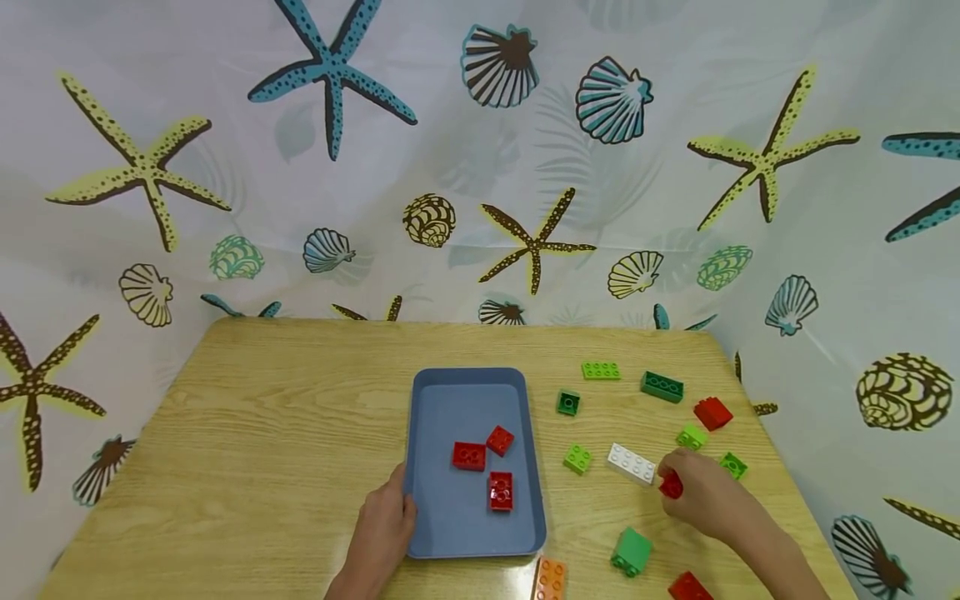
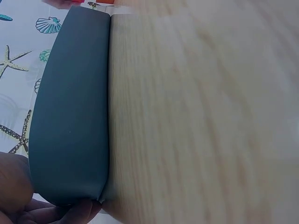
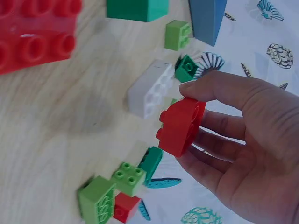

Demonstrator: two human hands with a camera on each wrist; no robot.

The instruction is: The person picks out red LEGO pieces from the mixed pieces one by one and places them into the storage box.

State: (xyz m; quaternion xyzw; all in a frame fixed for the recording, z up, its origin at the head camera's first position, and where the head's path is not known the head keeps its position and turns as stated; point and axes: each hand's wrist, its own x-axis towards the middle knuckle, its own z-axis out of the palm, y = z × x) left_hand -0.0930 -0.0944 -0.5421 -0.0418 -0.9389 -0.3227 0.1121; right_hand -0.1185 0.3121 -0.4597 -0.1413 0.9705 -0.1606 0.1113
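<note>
My right hand (image 1: 701, 493) pinches a red toy brick (image 3: 180, 127) between thumb and fingers, above the right side of the table. Its studs face away from the palm in the right wrist view. A white brick (image 1: 632, 463) lies just left of that hand, and a lime brick (image 1: 733, 466) is close on its other side. With my left hand (image 1: 382, 525) I grip the left edge of a blue-grey tray (image 1: 476, 547), the thumb at the rim. Inside the tray lie three red bricks, one of them glossy and near the front (image 1: 501, 492).
Loose bricks surround the right hand: dark green (image 1: 662, 386), lime (image 1: 601, 370), and red (image 1: 712, 412) behind; green (image 1: 631, 552) and red (image 1: 688, 587) in front. An orange brick (image 1: 551, 578) lies by the tray's front right corner. A patterned curtain (image 1: 450, 167) hangs behind the wooden table (image 1: 262, 433).
</note>
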